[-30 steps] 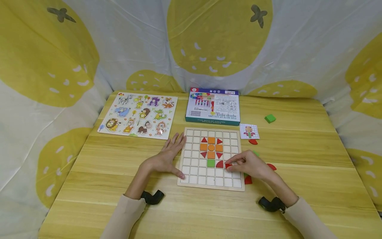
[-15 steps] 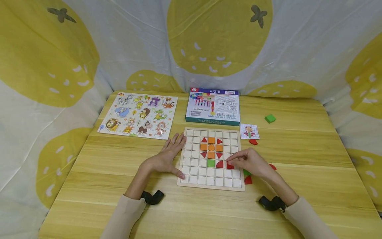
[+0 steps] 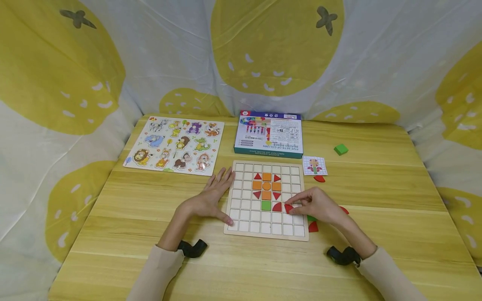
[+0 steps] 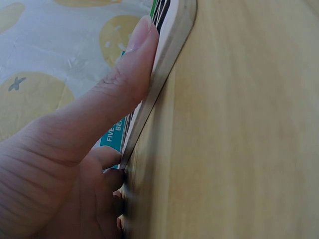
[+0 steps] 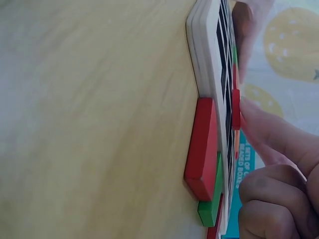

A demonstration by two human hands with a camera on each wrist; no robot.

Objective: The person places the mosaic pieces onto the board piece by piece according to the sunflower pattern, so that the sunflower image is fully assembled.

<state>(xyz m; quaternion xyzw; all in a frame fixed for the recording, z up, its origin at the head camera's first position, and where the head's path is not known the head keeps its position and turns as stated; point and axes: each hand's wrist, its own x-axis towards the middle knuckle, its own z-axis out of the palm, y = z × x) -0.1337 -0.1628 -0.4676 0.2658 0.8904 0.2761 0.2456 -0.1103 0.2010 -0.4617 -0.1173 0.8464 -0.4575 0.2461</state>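
Resting along the left side of the grid board [image 3: 244, 225], the left hand [image 3: 209, 200] is held with fingers spread wide and thumb laid at the near left corner. By the right hand [image 3: 316, 205], a red quarter-circle piece [image 3: 288, 208] is pinched narrowly between thumb and fingertip; the piece is located at the board's face, just right of a second red quarter-circle [image 3: 277, 207], which is set beside a green square [image 3: 266, 205]. Whether it is seated in a cell cannot be told. Both forearms are reached forward from beige sleeves [image 3: 156, 271], a black wrist mount [image 3: 193, 248] being worn at each wrist. Beyond the green square, an orange cross [image 3: 266, 195] is laid out with red triangles [image 3: 257, 195] at its corners. Loose pieces [image 3: 313, 227], red and green, are found by the board's right edge. On the wood-grain table [image 3: 226, 276] are also placed an animal puzzle [image 3: 173, 145], a printed box [image 3: 268, 133], a pattern card [image 3: 315, 165] and a green block [image 3: 341, 149]; the far side is enclosed by pale cloth [image 3: 180, 46] printed with large yellow shapes
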